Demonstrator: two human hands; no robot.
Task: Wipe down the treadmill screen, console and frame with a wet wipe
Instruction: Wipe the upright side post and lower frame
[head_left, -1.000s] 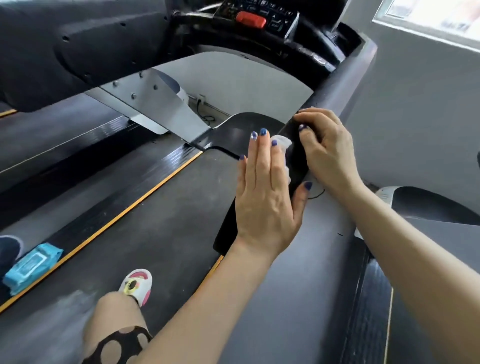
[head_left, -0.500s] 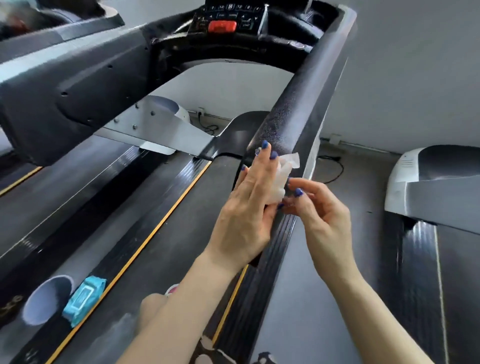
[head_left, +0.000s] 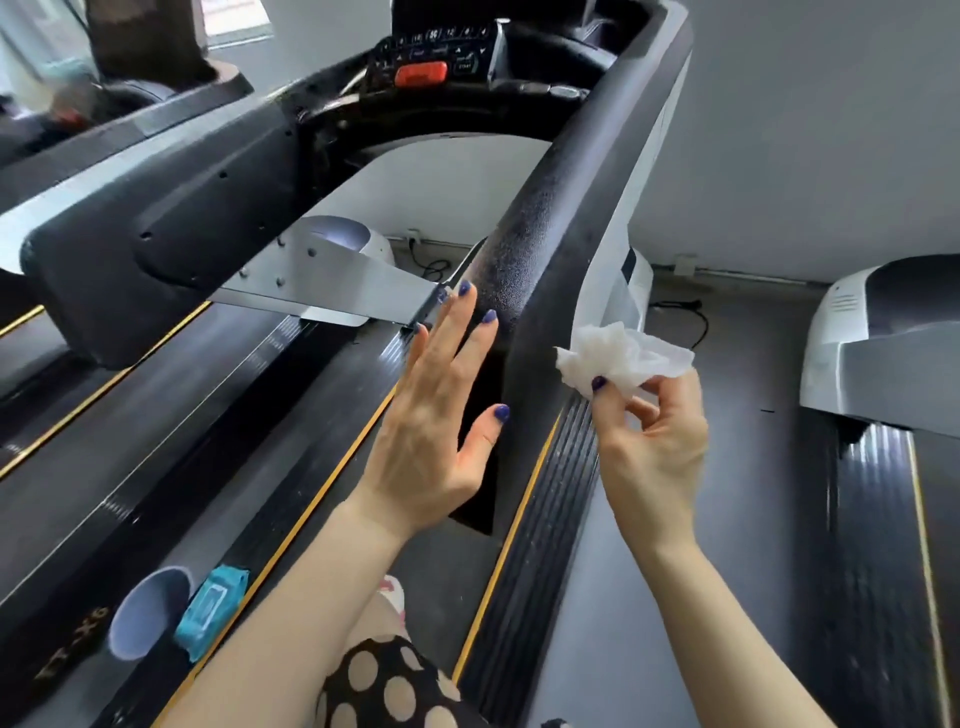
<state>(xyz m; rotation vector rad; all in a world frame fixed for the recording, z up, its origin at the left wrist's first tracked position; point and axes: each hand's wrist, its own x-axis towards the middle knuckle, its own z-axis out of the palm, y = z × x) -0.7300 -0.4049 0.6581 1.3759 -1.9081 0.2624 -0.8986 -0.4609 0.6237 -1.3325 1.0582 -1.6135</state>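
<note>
A black treadmill upright (head_left: 561, 218) slants from the console (head_left: 441, 57) at the top down to the deck. My left hand (head_left: 441, 415) is spread flat with straight fingers against the inner side of this upright's lower part. My right hand (head_left: 649, 431) pinches a crumpled white wet wipe (head_left: 623, 358) just to the right of the upright, a little off its surface. The console shows a row of buttons and a red stop key (head_left: 421, 74).
A blue pack of wipes (head_left: 210, 608) lies on the left side rail beside a round grey end cap (head_left: 143, 613). The treadmill belt (head_left: 291, 415) runs between yellow-edged rails. Another treadmill (head_left: 883, 338) stands to the right, across a grey floor strip.
The wipe passed from under my left hand into my right hand, which drew away to the right. My left hand stayed flat on the upright. The view tilted up toward the console.
</note>
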